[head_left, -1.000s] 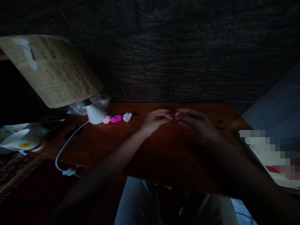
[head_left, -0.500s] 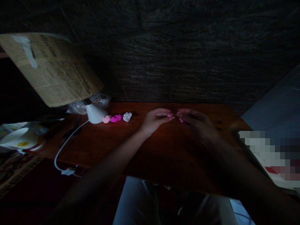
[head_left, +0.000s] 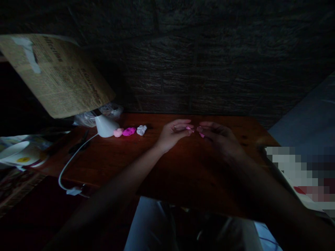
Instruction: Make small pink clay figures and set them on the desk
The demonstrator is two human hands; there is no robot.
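My left hand pinches a small bit of pink modelling clay between thumb and fingers. A short gap away, my right hand grips another bit of pink clay, partly covered by its thumb. Both hands are over the far middle of the wooden table. Left of them three lumps sit in a row: a light pink lump, a bright magenta lump and a whitish lump.
A lamp with a newspaper-print shade and white base stands at the left, a clear plastic bag behind it. Its white cable hangs over the table edge. Dark scissors lie nearby. A white container is far left; a stone-patterned wall rises behind.
The pink pieces show less between my fingers, and the right one has shifted slightly left. Both hands stay in nearly the same place; the whole view moved a little.
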